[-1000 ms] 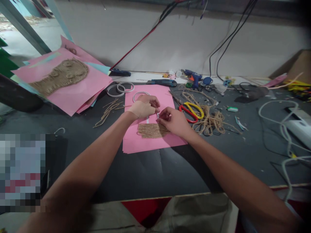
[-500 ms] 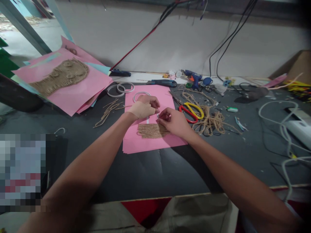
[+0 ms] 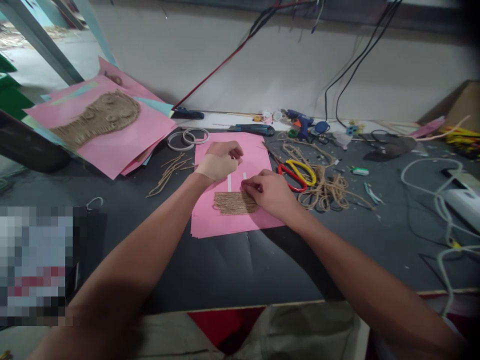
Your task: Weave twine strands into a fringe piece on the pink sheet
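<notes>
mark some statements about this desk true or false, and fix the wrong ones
1. The scissors have one red and one yellow handle. True.
2. The tangled twine lies left of the pink paper. False: it lies to the paper's right.
3. A flat block of twine rests on the pink paper. True.
4. The left hand holds the scissors. False: it is over the pink paper; the scissors lie near the right hand.
</notes>
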A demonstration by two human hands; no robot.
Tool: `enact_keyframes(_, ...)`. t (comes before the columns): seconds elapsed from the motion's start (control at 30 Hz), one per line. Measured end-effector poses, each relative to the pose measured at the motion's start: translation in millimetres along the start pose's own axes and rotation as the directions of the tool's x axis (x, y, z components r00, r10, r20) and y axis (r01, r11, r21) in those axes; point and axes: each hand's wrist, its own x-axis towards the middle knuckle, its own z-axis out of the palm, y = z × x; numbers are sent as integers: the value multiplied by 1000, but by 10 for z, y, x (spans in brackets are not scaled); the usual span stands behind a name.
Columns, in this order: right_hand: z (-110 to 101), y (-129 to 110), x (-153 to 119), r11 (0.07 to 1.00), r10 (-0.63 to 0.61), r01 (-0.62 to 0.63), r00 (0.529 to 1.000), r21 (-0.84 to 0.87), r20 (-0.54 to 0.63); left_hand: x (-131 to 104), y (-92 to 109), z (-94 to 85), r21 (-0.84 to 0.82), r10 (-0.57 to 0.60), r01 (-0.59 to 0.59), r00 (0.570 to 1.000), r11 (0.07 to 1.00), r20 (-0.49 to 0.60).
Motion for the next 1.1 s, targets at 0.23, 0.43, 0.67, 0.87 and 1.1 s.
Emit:
enact_keyframes(0.23,-27,-29,-28,997,19,-19,1000,-74,2,53,-75,-273,-28,-134,132,988,991,-76)
enact_keyframes(0.43,-19,-14,-17,995,26,-23,999,-102,24,47,-166,-347,26,-188,188,982,982,14)
enact_keyframes(0.67,-32,59,66,992,-6,16,996,-122,85,2,-166,-331,28,-214,212,974,977,76)
enact_keyframes(0.87,-46,278,143,979,108,-107,994,175,5,0,-267,-328,34,-202,200,977,979,62)
enact_keyframes(1.1,-20,269,104,952,118,-108,993,285,-18,-15,-265,-319,-6,-229,230,972,973,58)
